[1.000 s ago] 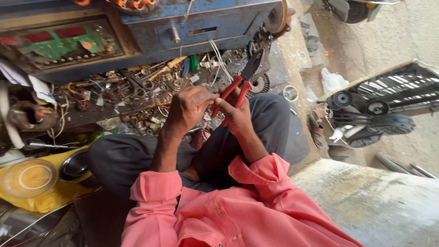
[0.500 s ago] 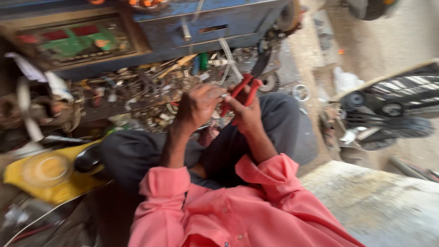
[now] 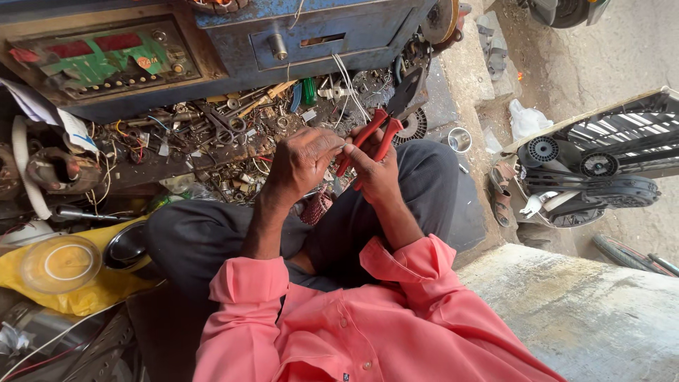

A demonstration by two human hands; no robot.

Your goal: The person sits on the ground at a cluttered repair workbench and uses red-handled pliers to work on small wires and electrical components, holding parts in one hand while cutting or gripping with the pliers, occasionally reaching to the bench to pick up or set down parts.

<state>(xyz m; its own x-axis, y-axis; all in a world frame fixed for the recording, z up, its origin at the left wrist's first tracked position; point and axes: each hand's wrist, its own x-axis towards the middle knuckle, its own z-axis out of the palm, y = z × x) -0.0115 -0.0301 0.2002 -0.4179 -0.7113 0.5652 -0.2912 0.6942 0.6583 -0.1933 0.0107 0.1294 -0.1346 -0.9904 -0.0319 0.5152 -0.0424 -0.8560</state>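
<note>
Since a moment ago the two hands have barely moved and the view has steadied, so the work on the small piece goes on in place. The right hand (image 3: 375, 173) is closed around the red handles of the pliers (image 3: 378, 131), dark nose pointing far and right. The left hand (image 3: 300, 163) pinches something too small to identify, touching the handles, above the lap.
</note>
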